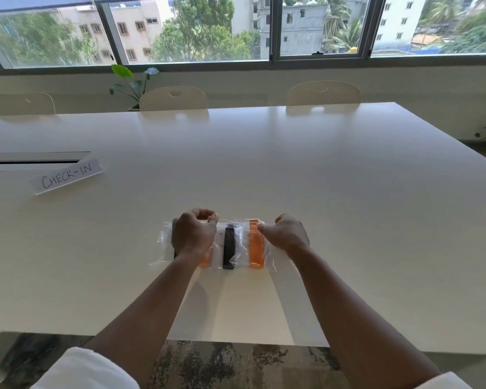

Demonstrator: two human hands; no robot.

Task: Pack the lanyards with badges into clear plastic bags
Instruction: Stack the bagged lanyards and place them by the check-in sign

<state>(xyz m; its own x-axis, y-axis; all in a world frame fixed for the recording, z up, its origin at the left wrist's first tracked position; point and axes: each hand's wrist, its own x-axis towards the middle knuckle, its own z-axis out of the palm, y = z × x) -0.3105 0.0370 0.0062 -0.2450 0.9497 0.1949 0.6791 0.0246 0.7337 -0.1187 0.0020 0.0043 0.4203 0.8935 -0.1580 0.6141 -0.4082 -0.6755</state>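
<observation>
Left hand (192, 237) & right hand (286, 234) each pinch far edge of clear plastic bag (240, 245), lying flat on counter (320, 192) w/ lanyards (256, 245) inside.

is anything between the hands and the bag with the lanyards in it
Nothing visible. The left hand and right hand both already pinch the far edge of the clear plastic bag, with the orange lanyard and black lanyard inside it on the table.
</observation>
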